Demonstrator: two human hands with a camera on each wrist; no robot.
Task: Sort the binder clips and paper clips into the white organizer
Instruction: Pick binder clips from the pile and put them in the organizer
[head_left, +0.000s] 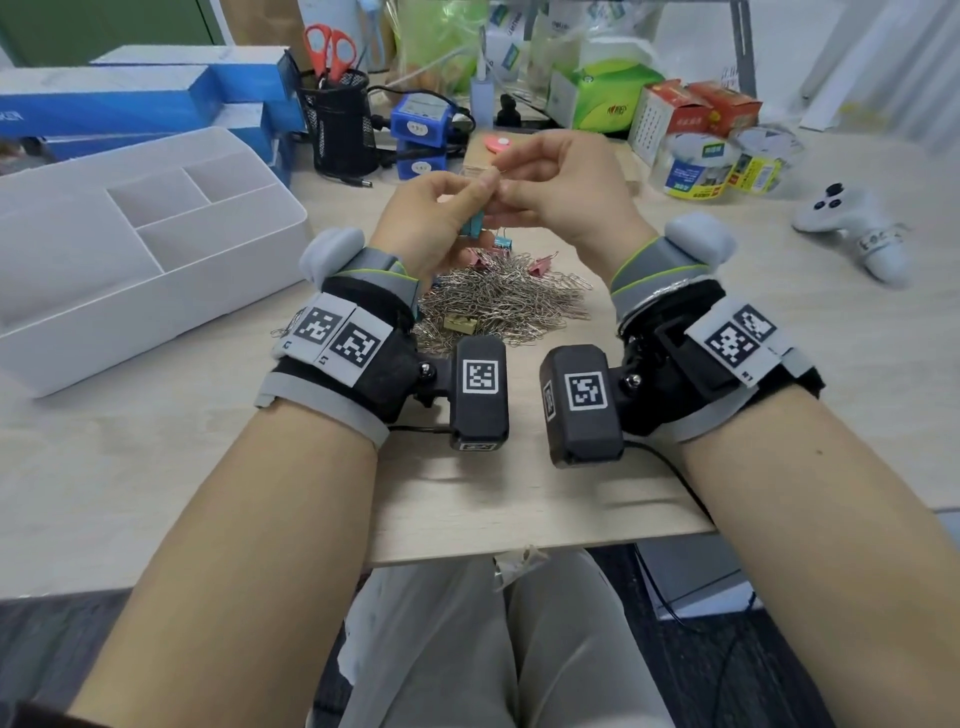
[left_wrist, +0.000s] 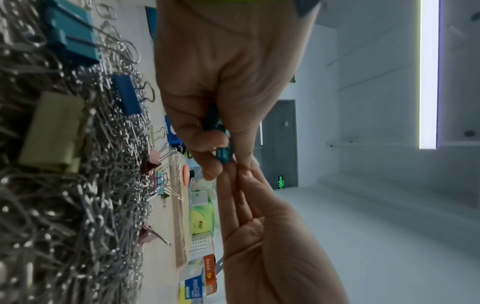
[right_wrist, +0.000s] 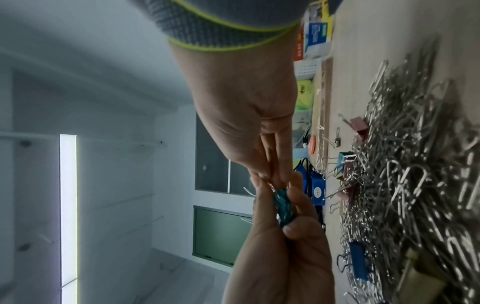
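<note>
**Op:** Organizer first, biggest thing on my screen: white, sitting left of the hands on the desk, and I see nothing in its compartments from the head view.

**Spotter:** And the pile?

**Op:** Paper clips heaped in the middle, directly below both hands, with loose binder clips mixed in: a gold one at the near edge, pink ones at the far side.

**Spotter:** Hands?

**Op:** I've got my left hand curled around a teal binder clip, held up above the pile. My right hand meets it fingertip to fingertip, pinching something thin at the clip's top. I think it's a paper clip snagged on the clip, but it's too small to call.

**Spotter:** Risks?

**Op:** If that snag lets go suddenly, I'd say the teal clip could jump out of my left fingers and drop back into the heap. Or the wire comes along, and a paper clip rides into the binder-clip compartment. The organizer is well apart too, so a loose grip on the carry could spill it.
</note>
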